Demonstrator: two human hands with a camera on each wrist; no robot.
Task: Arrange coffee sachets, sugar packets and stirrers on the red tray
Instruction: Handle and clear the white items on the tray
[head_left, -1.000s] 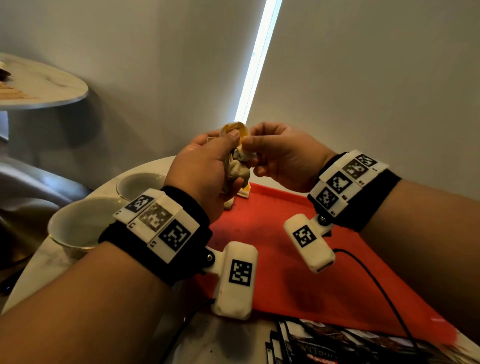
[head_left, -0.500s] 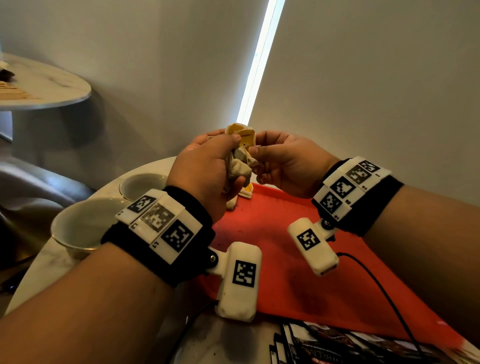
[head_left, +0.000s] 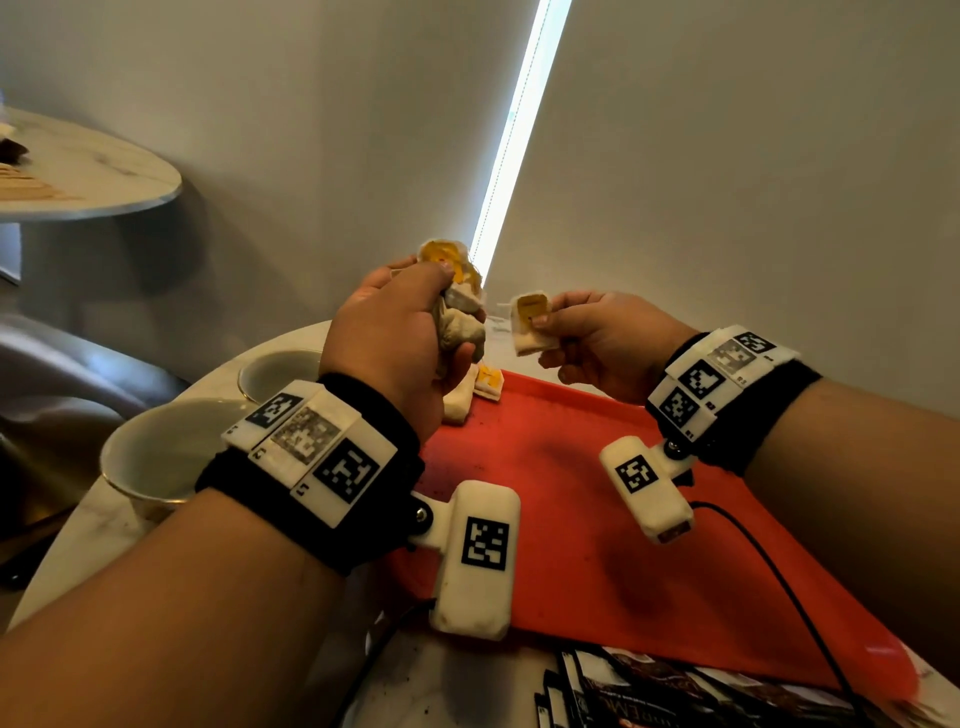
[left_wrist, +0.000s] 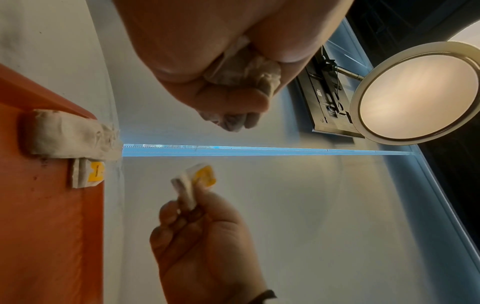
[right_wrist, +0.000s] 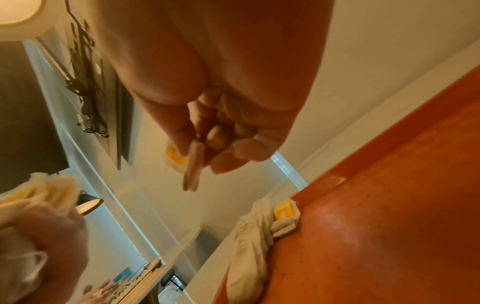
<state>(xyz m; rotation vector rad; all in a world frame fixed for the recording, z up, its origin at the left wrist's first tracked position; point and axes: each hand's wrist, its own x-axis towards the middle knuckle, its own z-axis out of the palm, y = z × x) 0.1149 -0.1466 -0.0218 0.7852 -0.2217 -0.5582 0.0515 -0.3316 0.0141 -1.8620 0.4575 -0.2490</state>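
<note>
Above the red tray (head_left: 597, 519), the left hand (head_left: 395, 332) clenches a crumpled bunch of white sachets (head_left: 457, 312) with yellow tags, while at its 3 o'clock the right hand (head_left: 602, 338) pinches 1 separate sachet (head_left: 530, 325), white with a yellow tag.

Single white yellow-labelled sachet (head_left: 531, 324) pinched in right fingertips (head_left: 543, 321), crumpled sachet bunch (head_left: 457, 312) in left fist, two more sachets (head_left: 475, 392) on red tray's (head_left: 597, 519) far corner.
</note>
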